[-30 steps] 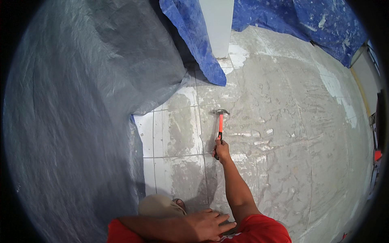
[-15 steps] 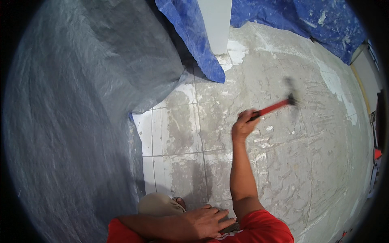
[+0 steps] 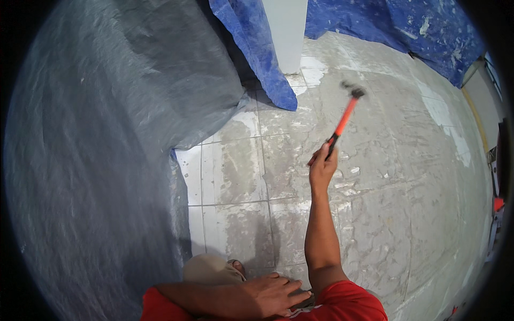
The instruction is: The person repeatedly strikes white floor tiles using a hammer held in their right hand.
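Observation:
My right hand [image 3: 323,163] grips the black lower handle of a hammer with an orange-red shaft [image 3: 346,116]. Its dark head [image 3: 354,90], blurred by motion, points away from me over the tiled floor [image 3: 240,166], which is coated with rough grey, patchy residue. Whether the head touches the floor I cannot tell. My left hand [image 3: 273,294] rests low in the view with fingers spread, across my lap or knee beside the khaki trouser leg [image 3: 209,272]. Part of a foot [image 3: 236,265] shows behind that knee.
A grey tarp [image 3: 107,150] covers the left side. Blue tarps [image 3: 393,27] hang at the back, one strip [image 3: 262,61] beside a white column [image 3: 284,37]. A pale panel with a yellowish edge [image 3: 476,107] and a red object [image 3: 498,204] are at the far right.
My right hand and the hammer swung right from the middle, the shaft tilting sharply rightward, then turned back to point farther up the floor. My left hand has stayed in place.

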The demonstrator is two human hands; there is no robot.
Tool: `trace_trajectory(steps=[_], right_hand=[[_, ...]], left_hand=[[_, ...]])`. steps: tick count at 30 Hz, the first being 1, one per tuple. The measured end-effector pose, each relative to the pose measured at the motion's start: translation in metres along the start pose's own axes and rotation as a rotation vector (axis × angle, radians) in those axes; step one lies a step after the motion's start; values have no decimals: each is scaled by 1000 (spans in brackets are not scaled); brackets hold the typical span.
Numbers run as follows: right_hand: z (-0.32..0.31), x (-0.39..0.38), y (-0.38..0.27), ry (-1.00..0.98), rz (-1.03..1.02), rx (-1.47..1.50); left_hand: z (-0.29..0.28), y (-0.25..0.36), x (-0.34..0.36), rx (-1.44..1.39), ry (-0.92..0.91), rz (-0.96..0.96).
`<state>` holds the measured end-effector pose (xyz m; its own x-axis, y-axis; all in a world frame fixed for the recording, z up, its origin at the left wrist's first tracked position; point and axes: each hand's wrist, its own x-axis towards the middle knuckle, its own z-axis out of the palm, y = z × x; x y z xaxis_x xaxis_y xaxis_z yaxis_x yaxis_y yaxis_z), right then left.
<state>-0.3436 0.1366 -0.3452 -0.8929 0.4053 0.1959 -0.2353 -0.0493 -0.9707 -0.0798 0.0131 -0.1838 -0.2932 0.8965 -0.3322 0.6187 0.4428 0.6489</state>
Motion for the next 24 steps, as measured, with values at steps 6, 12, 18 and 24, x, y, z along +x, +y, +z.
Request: trace_trajectory(steps=[6, 12, 18, 24], right_hand=[[3, 15, 59, 197, -273, -265], [-34, -73, 188, -362, 729, -321], [-26, -28, 88, -100, 462, -98], [-7, 50, -46, 118, -260, 2]], left_hand=[[-11, 1, 1, 11, -50, -22], [-8, 1, 2, -3, -46, 7], [-9, 3, 3, -30, -41, 18], [-14, -5, 3, -39, -137, -11]])
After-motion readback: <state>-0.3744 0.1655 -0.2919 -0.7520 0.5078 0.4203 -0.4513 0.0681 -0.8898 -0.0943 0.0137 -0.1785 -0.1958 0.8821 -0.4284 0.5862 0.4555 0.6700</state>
